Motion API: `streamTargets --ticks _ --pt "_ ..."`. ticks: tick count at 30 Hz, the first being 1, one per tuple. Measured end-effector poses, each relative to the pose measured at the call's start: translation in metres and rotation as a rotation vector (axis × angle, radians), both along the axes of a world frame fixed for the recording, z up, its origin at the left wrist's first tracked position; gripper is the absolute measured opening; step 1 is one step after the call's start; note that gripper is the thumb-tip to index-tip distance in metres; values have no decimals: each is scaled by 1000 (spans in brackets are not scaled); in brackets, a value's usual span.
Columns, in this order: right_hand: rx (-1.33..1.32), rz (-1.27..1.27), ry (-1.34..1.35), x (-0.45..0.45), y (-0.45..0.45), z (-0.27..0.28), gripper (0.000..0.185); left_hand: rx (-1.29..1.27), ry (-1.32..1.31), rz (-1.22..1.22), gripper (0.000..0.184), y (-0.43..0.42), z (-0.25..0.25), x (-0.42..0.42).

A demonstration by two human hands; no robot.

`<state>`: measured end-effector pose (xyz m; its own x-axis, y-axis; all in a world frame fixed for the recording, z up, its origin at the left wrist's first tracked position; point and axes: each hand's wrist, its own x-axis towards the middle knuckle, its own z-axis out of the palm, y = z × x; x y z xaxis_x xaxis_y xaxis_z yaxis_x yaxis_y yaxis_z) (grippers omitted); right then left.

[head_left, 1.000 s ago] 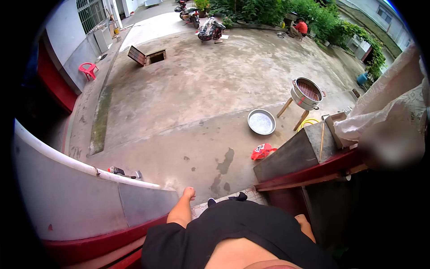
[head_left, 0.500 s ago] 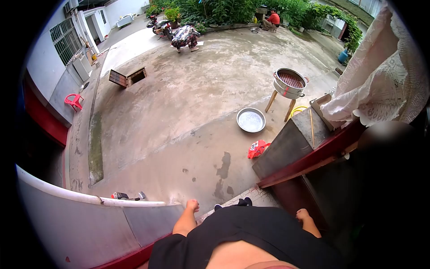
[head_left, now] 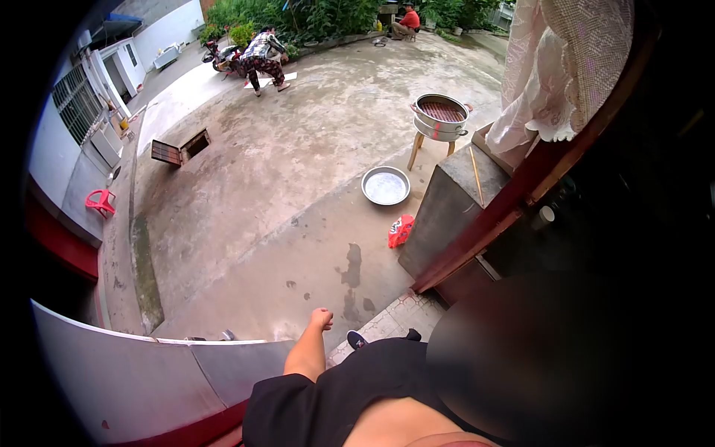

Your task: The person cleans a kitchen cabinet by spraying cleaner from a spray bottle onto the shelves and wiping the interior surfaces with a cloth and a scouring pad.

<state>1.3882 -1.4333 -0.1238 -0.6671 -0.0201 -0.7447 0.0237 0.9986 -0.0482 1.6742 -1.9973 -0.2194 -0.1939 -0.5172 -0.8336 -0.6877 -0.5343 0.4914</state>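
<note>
My left hand (head_left: 322, 319) hangs in front of me over the doorway step, its fingers curled in, and no object shows in it. It touches nothing; the tiled step (head_left: 381, 322) and my dark shoe (head_left: 357, 340) are nearest to it. My right hand is out of sight, on the side where a dark blurred patch covers the view. Ahead on the concrete lie a round metal basin (head_left: 386, 186) and a red plastic bag (head_left: 401, 232). Past them, a metal steamer pot (head_left: 441, 117) rests on a wooden-legged stand (head_left: 415, 151).
A grey block (head_left: 445, 212) with a stick on top and a lace curtain (head_left: 547, 71) flank the right. An open floor hatch (head_left: 195, 144) lies ahead left, near a red chair (head_left: 100, 202). One person (head_left: 262, 59) bends by a motorbike; another (head_left: 407, 21) sits farther back.
My view has shifted, so the yard's things sit farther left. My right hand has gone out of view. The person by the motorbike has risen from a crouch into a bent stance.
</note>
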Motion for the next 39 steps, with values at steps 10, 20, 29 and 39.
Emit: streamTargets --ticks 10,20,29,39 --pt "-155 -36 28 -34 82 -21 21 -264 -143 -243 68 140 -31 -48" --pt "-157 -10 22 -46 109 -13 33 -207 -163 -423 60 196 -51 -53" --pt "-122 -4 30 -39 101 -14 44 -160 -99 -189 43 181 -7 -33" --pt "-186 -102 80 -16 76 -22 46 180 -66 -98 52 121 -23 -14"
